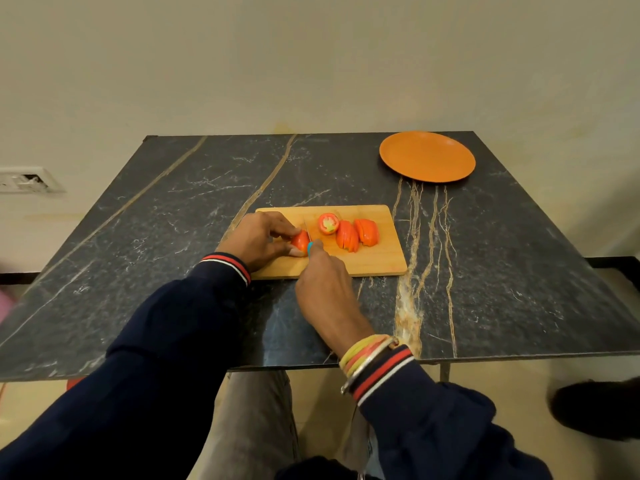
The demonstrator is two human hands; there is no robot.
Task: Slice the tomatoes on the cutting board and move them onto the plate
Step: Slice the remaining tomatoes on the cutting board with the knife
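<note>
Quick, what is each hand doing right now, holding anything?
Left hand: grips the tomato piece on the cutting board.
Right hand: holds the knife, blade at that tomato piece.

The table (pixel 173 220) top is seen as dark polished stone with pale and golden veins. The cutting board (pixel 381 258) near its front edge is of light wood, smooth and matt. The plate (pixel 427 157) at the far right corner is finished smooth with a faint sheen, possibly plastic. The skins of the tomatoes (pixel 367 230) are glossy. A smooth teal handle is seen on the knife (pixel 310 247). The sleeves (pixel 173 341) are of dark knitted cloth.
</note>
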